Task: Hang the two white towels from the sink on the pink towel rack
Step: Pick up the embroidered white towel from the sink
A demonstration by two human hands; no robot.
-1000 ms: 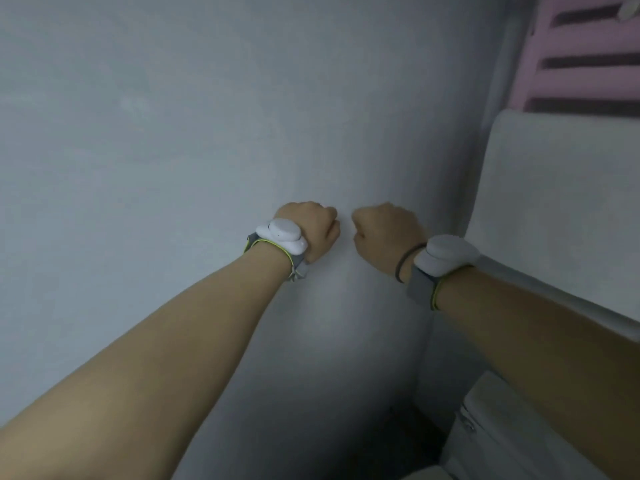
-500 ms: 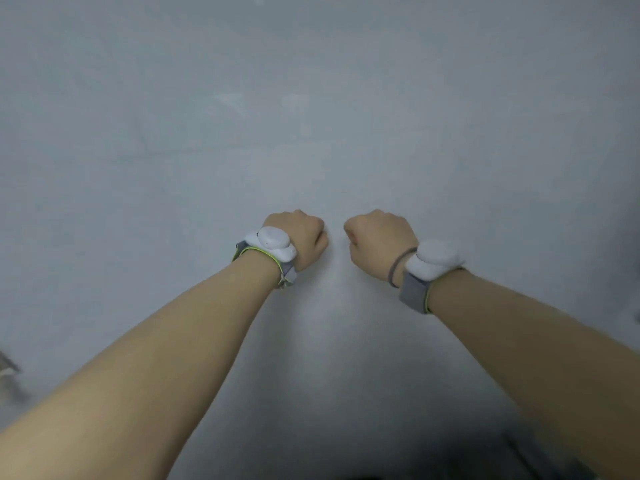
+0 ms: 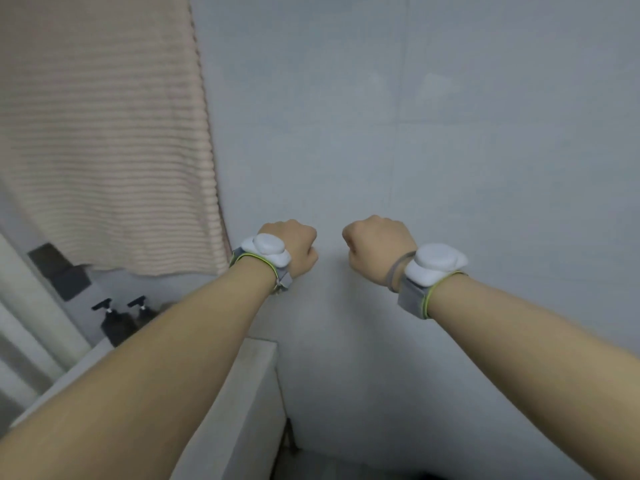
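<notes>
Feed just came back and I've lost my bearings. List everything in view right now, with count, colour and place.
ribbed towel: one, beige-pink, hanging at upper left against the wall
pump bottles: two, dark, lower left below the towel, partly hidden by the left forearm
dark block: one, dark grey, on the wall left of the bottles; too blurred to identify
white ledge: one, white, lower centre under the left forearm
wall: one, pale grey, filling centre and right
white towels, sink, pink rack: none in view
wrist devices: two, white on grey straps, one on each wrist
left hand: fist, holding nothing
right hand: fist, holding nothing
</notes>
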